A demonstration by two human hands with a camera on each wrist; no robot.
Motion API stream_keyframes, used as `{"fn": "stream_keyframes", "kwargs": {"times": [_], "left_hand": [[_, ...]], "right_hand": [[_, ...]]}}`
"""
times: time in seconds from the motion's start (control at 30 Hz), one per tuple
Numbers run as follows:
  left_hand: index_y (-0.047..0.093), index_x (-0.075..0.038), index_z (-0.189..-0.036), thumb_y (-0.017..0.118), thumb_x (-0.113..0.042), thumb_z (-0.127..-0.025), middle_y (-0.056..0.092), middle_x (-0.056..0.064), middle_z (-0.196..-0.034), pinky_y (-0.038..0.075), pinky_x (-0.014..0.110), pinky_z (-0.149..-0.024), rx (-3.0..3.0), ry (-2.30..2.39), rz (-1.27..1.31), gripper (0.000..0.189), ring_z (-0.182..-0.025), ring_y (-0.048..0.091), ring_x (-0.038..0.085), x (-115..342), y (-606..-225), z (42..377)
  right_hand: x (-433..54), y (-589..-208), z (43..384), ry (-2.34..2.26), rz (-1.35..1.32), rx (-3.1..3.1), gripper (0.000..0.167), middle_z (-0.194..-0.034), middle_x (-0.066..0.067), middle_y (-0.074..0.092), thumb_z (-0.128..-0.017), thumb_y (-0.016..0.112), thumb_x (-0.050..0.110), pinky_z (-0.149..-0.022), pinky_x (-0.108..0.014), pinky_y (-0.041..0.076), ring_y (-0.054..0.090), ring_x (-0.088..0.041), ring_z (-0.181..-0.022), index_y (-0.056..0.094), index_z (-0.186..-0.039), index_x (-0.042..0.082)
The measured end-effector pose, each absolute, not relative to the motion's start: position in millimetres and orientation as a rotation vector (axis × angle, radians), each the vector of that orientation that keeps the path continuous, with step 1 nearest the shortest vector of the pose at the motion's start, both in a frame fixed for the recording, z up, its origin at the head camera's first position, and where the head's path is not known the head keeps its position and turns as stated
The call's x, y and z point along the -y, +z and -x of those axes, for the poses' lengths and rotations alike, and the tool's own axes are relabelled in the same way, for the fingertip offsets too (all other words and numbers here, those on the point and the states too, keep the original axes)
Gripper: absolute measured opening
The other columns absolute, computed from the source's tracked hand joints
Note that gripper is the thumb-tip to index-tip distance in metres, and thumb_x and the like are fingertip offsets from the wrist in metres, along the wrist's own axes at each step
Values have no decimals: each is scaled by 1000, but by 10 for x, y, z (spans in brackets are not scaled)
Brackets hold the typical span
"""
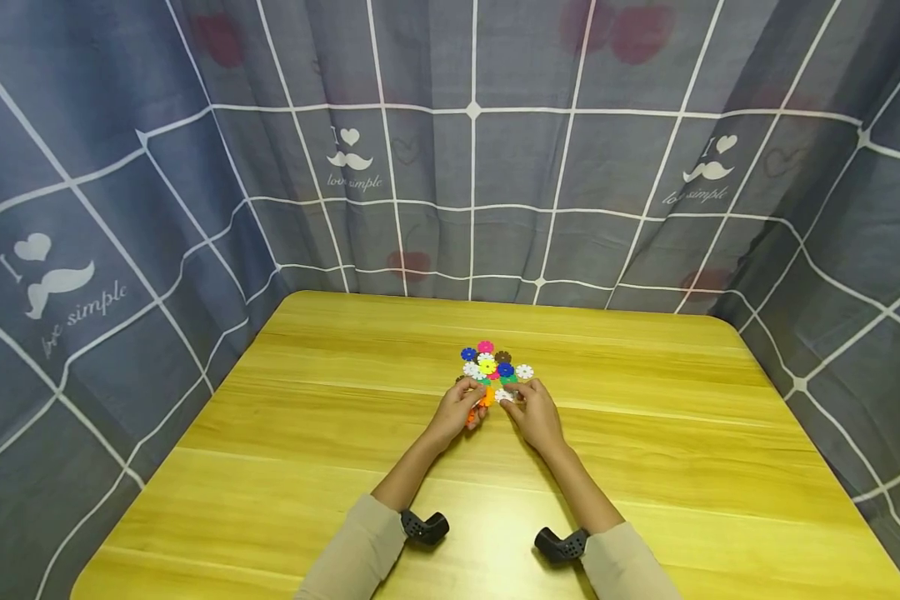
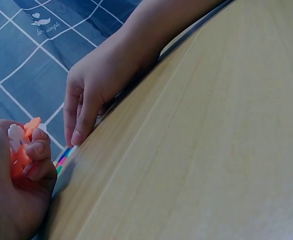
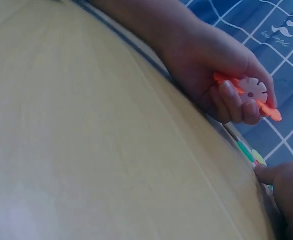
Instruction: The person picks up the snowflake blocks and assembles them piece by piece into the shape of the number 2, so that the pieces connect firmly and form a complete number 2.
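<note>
My left hand (image 1: 456, 412) grips joined notched snowflake discs, orange pieces (image 3: 271, 111) with a white disc (image 3: 253, 91) between them. The fingers curl round this cluster just above the table, in front of the pile. The right hand (image 1: 537, 417) reaches down to the tabletop at the pile's near right side, a white snowflake disc (image 1: 502, 395) between its thumb and forefinger. Loose discs lie beyond both hands: a yellow disc (image 1: 487, 366), a pink disc (image 1: 485, 347), a blue disc (image 1: 468, 354), a brown disc (image 1: 502, 357) and several others, some overlapping. Fingers partly hide the nearest ones.
The wood-grain table (image 1: 690, 433) stretches to both sides and in front of the pile. A dark checked curtain (image 1: 435, 158) hangs behind its far edge and along the sides. Black wrist devices (image 1: 424, 528) stick out from both sleeves.
</note>
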State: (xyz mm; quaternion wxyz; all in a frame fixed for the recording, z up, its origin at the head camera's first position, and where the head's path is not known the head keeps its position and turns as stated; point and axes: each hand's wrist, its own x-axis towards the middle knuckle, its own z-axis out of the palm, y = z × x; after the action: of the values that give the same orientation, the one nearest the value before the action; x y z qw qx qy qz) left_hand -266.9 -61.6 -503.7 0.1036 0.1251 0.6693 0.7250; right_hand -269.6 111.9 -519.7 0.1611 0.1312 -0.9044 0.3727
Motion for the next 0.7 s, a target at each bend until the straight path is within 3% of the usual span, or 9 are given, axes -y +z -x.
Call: {"fn": "stream_keyframes", "kwargs": {"times": [0.23,0.43,0.5,0.7], "left_hand": [[46,7,-96,39,-10,-99,48,9,-66,34,20,-41,-1914,2172,-438,18,-45,39,12,648,-4936,2636],[44,7,-92,40,-9,-99,49,9,-65,35,19,-41,-1865,2225,-427,18,-45,40,11,660,-4849,2584],[44,6,-90,40,-10,-99,50,10,-65,36,19,-42,-1842,2239,-411,18,-45,41,11,662,-4843,2573],[44,5,-87,40,-9,-99,51,9,-63,38,20,-41,-1817,2242,-410,19,-44,43,11,668,-4834,2560]], "right_hand": [[-1131,-5210,2693,1094,-392,2556,31,-98,-9,51,-79,74,20,-72,-35,45,51,-22,-86,66,-105,4],[-1179,-5246,2666,1462,-410,2302,21,-80,-6,61,-80,72,10,-56,-26,49,57,-15,-65,61,-97,2],[-1188,-5247,2642,1682,-420,2177,21,-77,-11,63,-81,70,7,-53,-27,52,60,-19,-61,62,-98,-2],[-1139,-5183,2553,2087,-467,2008,20,-86,-28,63,-84,64,1,-61,-39,55,63,-41,-70,62,-100,-11]]}}
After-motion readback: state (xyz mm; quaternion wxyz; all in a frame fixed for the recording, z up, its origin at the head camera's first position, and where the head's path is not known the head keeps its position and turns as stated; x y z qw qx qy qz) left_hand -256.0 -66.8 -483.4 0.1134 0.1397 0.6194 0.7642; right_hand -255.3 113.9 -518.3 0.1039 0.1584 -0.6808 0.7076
